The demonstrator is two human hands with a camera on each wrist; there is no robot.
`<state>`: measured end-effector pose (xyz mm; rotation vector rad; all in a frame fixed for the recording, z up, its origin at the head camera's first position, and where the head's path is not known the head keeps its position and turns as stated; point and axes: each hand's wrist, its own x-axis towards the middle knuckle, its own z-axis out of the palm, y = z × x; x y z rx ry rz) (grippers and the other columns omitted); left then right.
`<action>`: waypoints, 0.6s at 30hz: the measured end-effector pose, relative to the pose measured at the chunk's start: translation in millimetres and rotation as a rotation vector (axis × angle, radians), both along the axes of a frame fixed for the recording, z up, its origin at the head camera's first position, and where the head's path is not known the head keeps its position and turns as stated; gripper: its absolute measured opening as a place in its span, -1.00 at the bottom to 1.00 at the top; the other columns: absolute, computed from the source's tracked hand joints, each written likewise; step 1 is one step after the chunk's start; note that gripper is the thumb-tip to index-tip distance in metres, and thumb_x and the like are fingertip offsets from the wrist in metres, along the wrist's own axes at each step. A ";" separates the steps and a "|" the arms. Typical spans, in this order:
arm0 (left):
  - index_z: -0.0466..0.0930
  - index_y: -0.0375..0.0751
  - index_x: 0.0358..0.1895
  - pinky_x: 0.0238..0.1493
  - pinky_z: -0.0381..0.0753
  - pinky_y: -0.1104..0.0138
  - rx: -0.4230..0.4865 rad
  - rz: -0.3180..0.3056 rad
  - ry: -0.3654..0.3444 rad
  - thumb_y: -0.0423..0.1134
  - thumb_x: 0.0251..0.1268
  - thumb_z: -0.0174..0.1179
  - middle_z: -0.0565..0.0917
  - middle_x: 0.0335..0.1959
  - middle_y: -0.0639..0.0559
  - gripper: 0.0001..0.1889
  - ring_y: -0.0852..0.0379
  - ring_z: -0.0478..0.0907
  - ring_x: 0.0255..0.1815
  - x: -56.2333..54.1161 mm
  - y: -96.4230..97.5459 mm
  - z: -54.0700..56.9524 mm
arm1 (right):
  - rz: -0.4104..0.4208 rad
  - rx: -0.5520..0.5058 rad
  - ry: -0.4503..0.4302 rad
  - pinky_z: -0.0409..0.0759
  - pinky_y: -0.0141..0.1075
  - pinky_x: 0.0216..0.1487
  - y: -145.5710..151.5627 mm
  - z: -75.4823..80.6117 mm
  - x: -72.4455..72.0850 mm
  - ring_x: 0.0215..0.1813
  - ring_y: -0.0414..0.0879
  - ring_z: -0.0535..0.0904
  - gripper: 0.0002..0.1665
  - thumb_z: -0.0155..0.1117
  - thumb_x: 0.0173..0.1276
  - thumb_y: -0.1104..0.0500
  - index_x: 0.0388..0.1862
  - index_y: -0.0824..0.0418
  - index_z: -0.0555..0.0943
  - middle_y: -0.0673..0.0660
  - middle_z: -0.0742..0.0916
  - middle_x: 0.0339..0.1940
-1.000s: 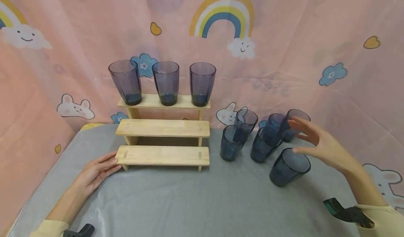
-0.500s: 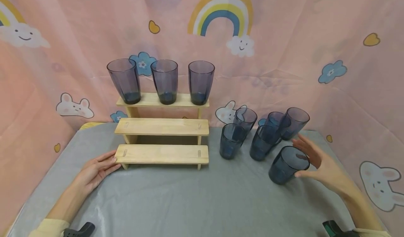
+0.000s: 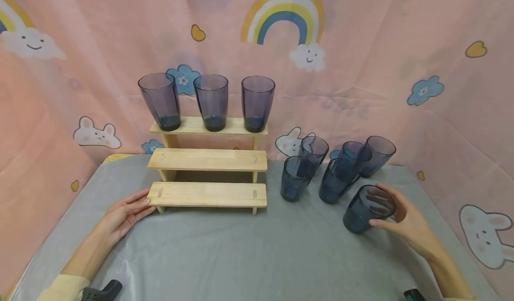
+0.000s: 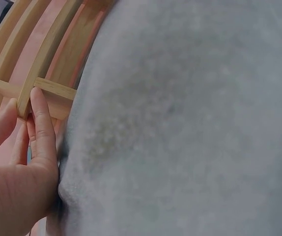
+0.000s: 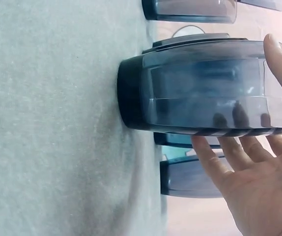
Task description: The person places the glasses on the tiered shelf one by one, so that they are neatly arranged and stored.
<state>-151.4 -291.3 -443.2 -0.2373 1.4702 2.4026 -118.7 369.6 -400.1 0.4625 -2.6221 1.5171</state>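
Observation:
My right hand (image 3: 409,223) has its thumb and fingers around the front blue-tinted drinking glass (image 3: 355,214), gripping it near the rim. In the right wrist view the fingers (image 5: 237,155) meet one side of this glass (image 5: 200,93), the thumb lies across its upper part, and its dark base is at the cloth. My left hand (image 3: 122,218) pinches the left end of the bottom board of a three-tier wooden rack (image 3: 209,195). The left wrist view has the thumb on one face of the rack (image 4: 52,54) and fingers on the other. Three matching glasses (image 3: 210,105) stand upright on the top tier.
Several more tinted glasses (image 3: 295,180) stand close together at the back right, some overlapping in the head view. A grey cloth (image 3: 225,256) covers the table. Behind it hangs a pink printed curtain (image 3: 353,33).
My right hand has come down from above the front glass to its right side and closed its fingers around it. The left hand stays at the rack.

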 end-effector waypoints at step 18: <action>0.72 0.05 -0.12 0.08 0.67 0.31 0.044 -0.014 0.030 -0.48 0.46 0.06 0.64 -0.08 0.19 -0.68 0.18 0.65 -0.04 1.7 -0.9 0.1 | -0.056 0.018 -0.011 0.60 -0.55 0.01 -4.8 7.7 2.6 0.19 -0.40 0.49 -0.07 0.44 0.17 0.44 0.49 0.22 0.25 -0.08 0.59 0.21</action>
